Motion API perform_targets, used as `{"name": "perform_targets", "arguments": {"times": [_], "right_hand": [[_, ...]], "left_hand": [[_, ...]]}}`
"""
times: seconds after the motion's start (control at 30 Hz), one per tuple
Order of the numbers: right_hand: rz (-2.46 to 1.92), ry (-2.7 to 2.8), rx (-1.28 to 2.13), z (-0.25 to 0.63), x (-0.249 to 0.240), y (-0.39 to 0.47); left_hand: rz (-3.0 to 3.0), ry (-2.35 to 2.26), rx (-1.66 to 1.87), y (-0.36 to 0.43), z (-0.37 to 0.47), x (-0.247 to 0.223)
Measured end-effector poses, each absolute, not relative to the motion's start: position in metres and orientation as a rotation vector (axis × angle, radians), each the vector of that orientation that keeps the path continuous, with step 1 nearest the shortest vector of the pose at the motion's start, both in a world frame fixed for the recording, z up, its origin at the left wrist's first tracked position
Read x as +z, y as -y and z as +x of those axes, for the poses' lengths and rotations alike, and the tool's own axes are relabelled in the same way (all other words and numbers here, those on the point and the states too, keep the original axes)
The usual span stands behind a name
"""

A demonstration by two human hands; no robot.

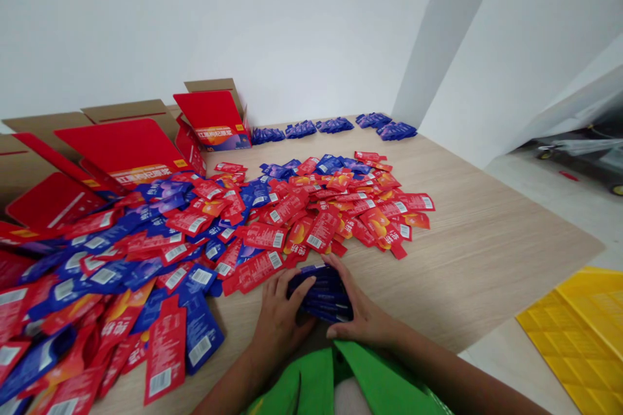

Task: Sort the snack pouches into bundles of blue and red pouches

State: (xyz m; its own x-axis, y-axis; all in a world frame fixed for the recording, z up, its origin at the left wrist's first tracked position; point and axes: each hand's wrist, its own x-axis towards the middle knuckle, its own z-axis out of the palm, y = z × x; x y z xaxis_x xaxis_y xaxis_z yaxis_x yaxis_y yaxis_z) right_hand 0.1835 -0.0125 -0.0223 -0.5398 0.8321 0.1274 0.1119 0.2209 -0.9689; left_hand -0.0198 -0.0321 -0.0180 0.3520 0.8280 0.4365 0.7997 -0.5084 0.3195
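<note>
A stack of dark blue sachets [325, 293] is gripped between both hands at the table's near edge. My left hand [286, 308] wraps the stack's left side, fingers bent over it. On the other side, my right hand [363, 308] presses the stack's right end, with the thumb low and the fingers at the top. Just beyond the hands spreads a loose heap of red sachets [324, 230], with blue ones mixed in. A wider pile of red and blue sachets [195, 224] covers the left of the table.
Open red cartons [211, 118] stand along the back left. Several small stacks of blue sachets [335, 124] line the wooden table's [467, 233] back edge by the wall. A yellow plastic crate [579, 318] sits at the lower right, and a wheeled cart [584, 155] is farther right.
</note>
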Motion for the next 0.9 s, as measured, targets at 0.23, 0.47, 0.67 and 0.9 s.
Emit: {"name": "perform_targets", "arguments": {"times": [0.23,0.47,0.67,0.9], "right_hand": [[-0.823,2.080,1.254,0.199,-0.016,-0.002],[-0.824,2.263,1.009,0.203,-0.013,-0.006],[-0.907,2.275,0.924,0.200,-0.020,-0.017],[-0.820,2.314,0.932,0.202,-0.021,-0.010]], "left_hand": [[2.461,-1.545,0.808,0.027,-0.021,-0.018],[2.411,-1.518,0.774,0.023,-0.020,-0.013],[2.298,-1.421,0.747,0.011,-0.032,-0.014],[2.317,-1.356,0.714,0.011,-0.040,-0.016]]}}
